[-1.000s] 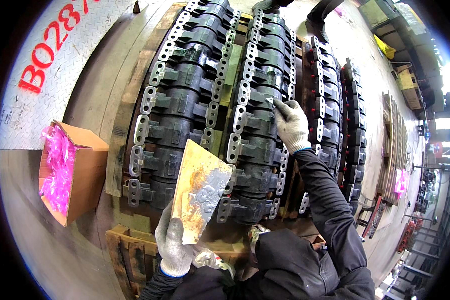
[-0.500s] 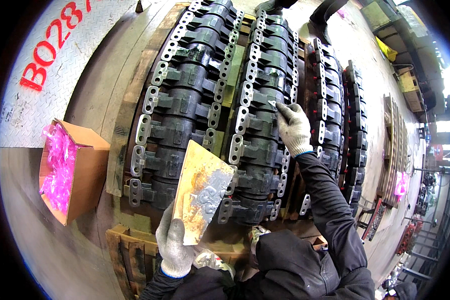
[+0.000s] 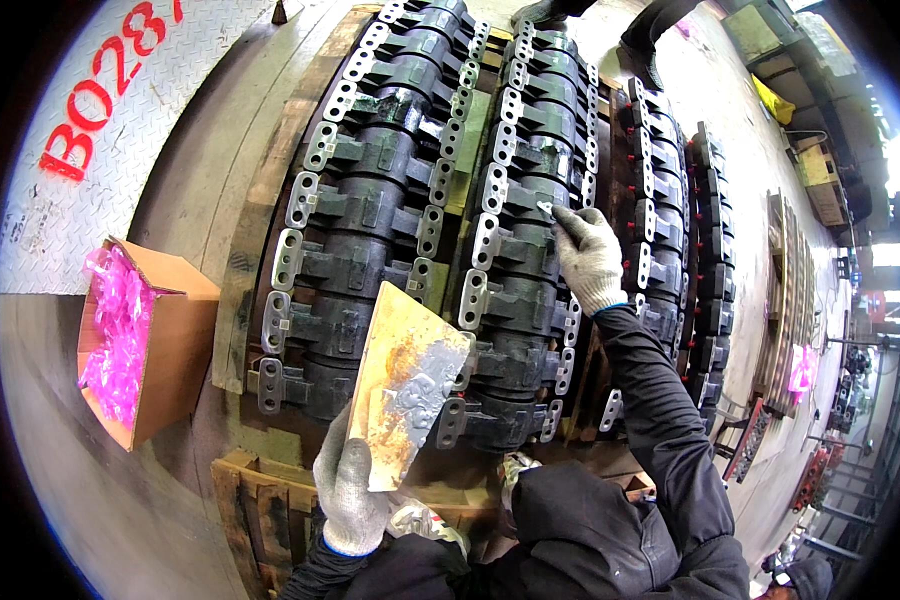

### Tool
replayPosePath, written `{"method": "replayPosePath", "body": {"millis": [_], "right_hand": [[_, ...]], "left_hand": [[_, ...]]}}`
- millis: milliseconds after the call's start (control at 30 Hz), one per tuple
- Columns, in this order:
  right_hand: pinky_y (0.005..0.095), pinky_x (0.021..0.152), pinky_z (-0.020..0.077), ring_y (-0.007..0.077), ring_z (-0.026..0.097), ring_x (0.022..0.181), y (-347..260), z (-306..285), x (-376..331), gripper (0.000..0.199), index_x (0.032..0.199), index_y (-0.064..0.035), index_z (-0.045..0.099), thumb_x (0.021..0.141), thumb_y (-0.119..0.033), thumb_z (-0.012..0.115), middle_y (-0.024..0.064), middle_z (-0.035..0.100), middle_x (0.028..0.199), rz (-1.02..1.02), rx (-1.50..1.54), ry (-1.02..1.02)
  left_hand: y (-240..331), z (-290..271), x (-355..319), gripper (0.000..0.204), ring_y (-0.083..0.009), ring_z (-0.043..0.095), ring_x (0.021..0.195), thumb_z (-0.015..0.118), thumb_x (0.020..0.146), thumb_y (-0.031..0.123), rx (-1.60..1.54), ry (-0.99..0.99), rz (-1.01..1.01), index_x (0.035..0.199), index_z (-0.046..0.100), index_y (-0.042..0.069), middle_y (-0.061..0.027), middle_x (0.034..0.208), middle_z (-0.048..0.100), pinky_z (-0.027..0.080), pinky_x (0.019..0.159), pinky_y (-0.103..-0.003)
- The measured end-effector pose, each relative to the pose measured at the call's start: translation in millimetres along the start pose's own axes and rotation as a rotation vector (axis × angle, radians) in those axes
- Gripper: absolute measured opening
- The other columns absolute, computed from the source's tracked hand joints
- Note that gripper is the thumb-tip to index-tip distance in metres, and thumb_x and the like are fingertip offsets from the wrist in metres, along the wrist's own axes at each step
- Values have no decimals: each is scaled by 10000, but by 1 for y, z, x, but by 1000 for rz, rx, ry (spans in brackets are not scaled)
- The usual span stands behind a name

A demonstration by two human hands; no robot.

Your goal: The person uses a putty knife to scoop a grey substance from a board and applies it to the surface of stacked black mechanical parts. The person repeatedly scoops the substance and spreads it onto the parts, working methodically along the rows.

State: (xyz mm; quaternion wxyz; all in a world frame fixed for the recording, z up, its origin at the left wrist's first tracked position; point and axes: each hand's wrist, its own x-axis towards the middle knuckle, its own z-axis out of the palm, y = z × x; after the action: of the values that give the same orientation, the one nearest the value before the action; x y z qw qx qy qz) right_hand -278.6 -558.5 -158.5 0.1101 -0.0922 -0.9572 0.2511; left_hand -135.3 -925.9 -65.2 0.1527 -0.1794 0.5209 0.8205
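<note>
My left hand [image 3: 350, 490], in a pale knit glove, is closed on the lower edge of a wooden board [image 3: 370, 395]. Thick grey paste [image 3: 418, 385] is smeared over the board's right part, with rusty-brown stains beside it. Out ahead, my gloved right hand [image 3: 590, 262] has its fingers pinched together over a row of black rollers [image 3: 530, 255]. A small pale pointed piece [image 3: 545, 208] shows at those fingertips, against a roller; its rest is hidden. Metal link plates with holes [image 3: 494, 187] line both sides of the row.
A parallel black roller row [image 3: 370, 210] lies to the left, and narrower rows [image 3: 660, 200] lie right. Wooden pallets [image 3: 250, 250] are underneath. At left stands a cardboard box [image 3: 175, 340] with pink plastic wrap. Another person's dark-clad legs [image 3: 650, 35] are at the far end.
</note>
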Motion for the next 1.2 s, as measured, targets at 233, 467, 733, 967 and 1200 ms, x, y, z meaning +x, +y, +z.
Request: {"method": "replayPosePath", "body": {"millis": [233,467,733,967,1200], "right_hand": [[386,795,527,325,662,905,-2,2,-2,238,1149,-100,749,917,-128,706,142,663,1004,15,24,26],[386,801,528,324,668,916,-4,3,0,240,1152,-101,749,917,-127,707,148,668,1010,-28,-21,15],[387,784,531,325,668,884,-2,2,2,223,1141,-99,750,923,-125,710,148,671,995,-7,-10,10],[387,781,531,323,666,894,-3,3,2,238,1147,-104,747,911,-111,713,158,671,988,-27,0,9],[411,803,529,341,651,927,-1,2,4,318,1164,-132,739,851,-76,717,134,673,1015,-162,-119,11]], "left_hand": [[-3,-5,2,712,-258,651,1138,561,1007,446,40,3,23,1409,450,-131,-211,1277,633,503,994,-372],[-6,-1,2,729,-253,662,1119,569,1003,455,-6,21,16,1414,443,-134,-208,1271,638,523,963,-361],[-3,-3,1,709,-252,663,1116,578,1000,433,11,14,-17,1418,442,-123,-203,1265,641,525,962,-362],[-4,-6,0,719,-256,661,1126,590,995,435,-23,17,-28,1421,437,-124,-202,1274,635,524,964,-363],[0,-2,1,702,-257,660,1128,588,1000,422,-25,16,-24,1413,440,-126,-200,1277,633,523,968,-364]]}}
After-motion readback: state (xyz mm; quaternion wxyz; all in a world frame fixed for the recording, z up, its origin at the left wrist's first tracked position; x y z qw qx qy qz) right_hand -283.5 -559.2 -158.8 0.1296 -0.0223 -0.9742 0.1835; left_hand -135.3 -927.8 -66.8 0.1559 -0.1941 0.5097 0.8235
